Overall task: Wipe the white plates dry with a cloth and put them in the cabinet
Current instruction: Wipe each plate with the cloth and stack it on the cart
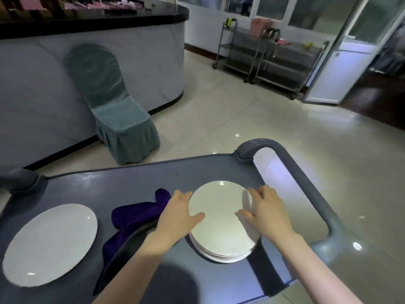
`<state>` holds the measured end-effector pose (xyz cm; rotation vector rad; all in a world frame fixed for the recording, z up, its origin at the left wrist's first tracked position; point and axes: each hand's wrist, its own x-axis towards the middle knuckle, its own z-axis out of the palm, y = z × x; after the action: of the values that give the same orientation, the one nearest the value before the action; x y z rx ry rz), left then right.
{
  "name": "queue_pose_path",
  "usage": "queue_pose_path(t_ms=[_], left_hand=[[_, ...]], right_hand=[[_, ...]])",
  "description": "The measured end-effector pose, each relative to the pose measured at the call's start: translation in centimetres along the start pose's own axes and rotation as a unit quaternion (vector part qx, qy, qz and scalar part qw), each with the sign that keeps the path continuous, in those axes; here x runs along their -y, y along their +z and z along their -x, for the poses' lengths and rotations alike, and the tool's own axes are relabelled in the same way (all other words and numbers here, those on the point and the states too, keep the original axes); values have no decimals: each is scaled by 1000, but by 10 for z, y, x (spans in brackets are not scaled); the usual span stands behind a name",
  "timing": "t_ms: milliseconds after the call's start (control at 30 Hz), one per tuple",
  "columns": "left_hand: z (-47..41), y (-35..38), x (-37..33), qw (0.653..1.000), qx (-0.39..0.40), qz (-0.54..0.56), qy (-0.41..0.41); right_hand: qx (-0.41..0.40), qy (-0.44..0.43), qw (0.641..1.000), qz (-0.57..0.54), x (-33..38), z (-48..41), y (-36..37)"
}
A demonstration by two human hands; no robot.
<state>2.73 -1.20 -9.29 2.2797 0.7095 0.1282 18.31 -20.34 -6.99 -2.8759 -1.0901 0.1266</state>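
Observation:
A stack of white plates [221, 224] sits on the grey cart top [131, 185], right of centre. My left hand [177, 216] grips the stack's left rim, thumb lying on the top plate. My right hand [266, 213] grips the right rim the same way, thumb on the plate face. A dark purple cloth [135, 218] lies crumpled on the cart just left of my left hand. A single white plate [51, 243] lies flat at the cart's left end. No cabinet is in view.
The cart's grey handle [306, 185] loops round on the right. A chair in a teal cover [116, 115] stands ahead against a draped counter [92, 25]. Metal trolleys [269, 60] stand at the back right beside an open door [341, 69]. Tiled floor lies between.

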Motion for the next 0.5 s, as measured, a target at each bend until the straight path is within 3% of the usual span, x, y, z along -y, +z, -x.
queue_pose_path(t_ms=[200, 333, 500], left_hand=[[2, 17, -3, 996, 1, 3, -93], [2, 19, -1, 991, -13, 50, -120], [5, 21, 2, 984, -33, 126, -122]], right_hand=[[87, 65, 983, -147, -21, 3, 9], [88, 93, 965, -231, -23, 0, 12], [92, 107, 956, -259, -23, -6, 13]])
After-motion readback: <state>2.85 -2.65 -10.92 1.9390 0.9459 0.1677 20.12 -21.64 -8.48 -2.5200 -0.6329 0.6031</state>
